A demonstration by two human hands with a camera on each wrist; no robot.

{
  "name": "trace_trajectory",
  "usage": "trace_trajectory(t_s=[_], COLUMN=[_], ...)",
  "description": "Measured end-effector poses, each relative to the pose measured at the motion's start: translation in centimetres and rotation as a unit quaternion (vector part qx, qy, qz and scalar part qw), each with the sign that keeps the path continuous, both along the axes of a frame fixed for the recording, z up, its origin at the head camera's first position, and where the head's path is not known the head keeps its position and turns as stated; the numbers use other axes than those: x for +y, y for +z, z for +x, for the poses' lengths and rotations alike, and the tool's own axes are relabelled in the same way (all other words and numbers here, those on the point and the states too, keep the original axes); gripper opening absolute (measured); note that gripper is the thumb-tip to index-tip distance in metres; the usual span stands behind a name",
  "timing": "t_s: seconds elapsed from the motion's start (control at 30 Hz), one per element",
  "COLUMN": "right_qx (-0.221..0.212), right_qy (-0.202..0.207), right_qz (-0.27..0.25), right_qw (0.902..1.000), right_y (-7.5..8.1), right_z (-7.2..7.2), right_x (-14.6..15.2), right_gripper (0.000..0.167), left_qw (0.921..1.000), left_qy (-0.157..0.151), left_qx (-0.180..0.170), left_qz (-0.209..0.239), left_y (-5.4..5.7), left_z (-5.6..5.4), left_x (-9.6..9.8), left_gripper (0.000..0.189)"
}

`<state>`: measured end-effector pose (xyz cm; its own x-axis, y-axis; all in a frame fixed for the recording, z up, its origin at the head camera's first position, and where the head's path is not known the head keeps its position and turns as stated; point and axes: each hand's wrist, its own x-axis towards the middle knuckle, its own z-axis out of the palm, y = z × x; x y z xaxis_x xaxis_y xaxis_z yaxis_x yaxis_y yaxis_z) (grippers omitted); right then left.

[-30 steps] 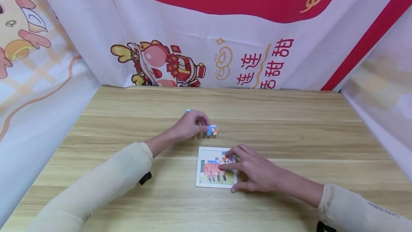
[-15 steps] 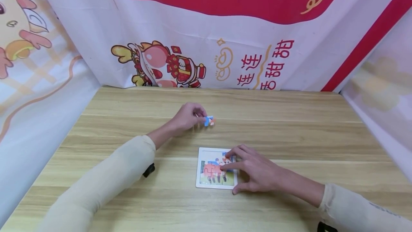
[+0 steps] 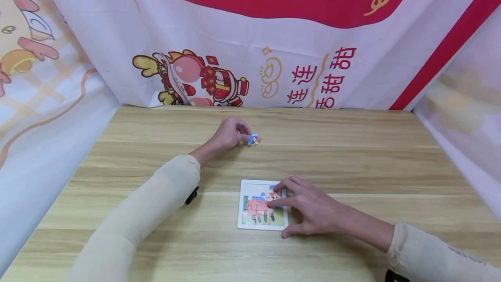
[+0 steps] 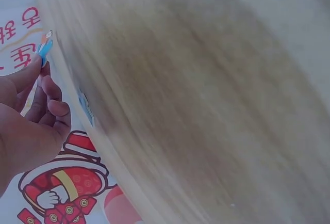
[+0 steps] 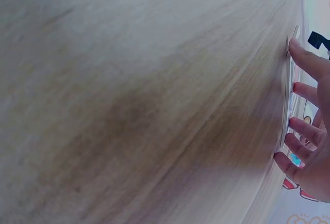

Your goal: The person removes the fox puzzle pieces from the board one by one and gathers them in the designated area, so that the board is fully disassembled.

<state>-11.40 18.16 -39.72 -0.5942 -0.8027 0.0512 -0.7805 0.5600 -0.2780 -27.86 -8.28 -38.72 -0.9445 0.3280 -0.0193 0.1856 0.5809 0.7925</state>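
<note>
In the head view, my left hand [image 3: 230,135] pinches a small blue and orange jigsaw piece [image 3: 254,139] over the far part of the table. The left wrist view shows that piece [image 4: 46,47] between thumb and fingertip. A second bluish piece [image 4: 86,108] lies on the wood below the hand there; the hand hides it in the head view. Nearer me, my right hand [image 3: 313,210] rests with spread fingers on a white-framed jigsaw puzzle [image 3: 258,227] with a cartoon animal picture. Its fingertips touch the picture and the thumb lies at the frame's lower right corner.
The wooden table [image 3: 364,156] runs back to a white and red printed cloth [image 3: 235,25]. Printed cloth also hangs along the left side [image 3: 51,112] and the right side [image 3: 462,112].
My left hand has moved farther back across the table, carrying the jigsaw piece away from the puzzle. The bluish piece behind it has gone out of sight in the head view. My right hand stays put.
</note>
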Motion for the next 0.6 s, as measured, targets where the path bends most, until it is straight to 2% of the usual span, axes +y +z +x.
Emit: trace_trajectory(t_s=[0.33,0.6], right_qx=[-0.004,-0.007], right_qy=[-0.002,-0.005], right_qz=[-0.005,-0.003], right_qw=[1.0000,1.0000], right_y=[-0.2,-0.2], right_z=[0.0,0.0], right_x=[0.1,0.1], right_gripper=[0.070,0.071], left_qw=[0.9992,0.9979], left_qy=[0.000,-0.001], left_qx=[0.014,0.014], left_qz=[-0.038,-0.063], left_y=[-0.8,-0.8], left_z=[-1.6,-1.8], left_x=[0.3,1.0], left_gripper=[0.003,0.004])
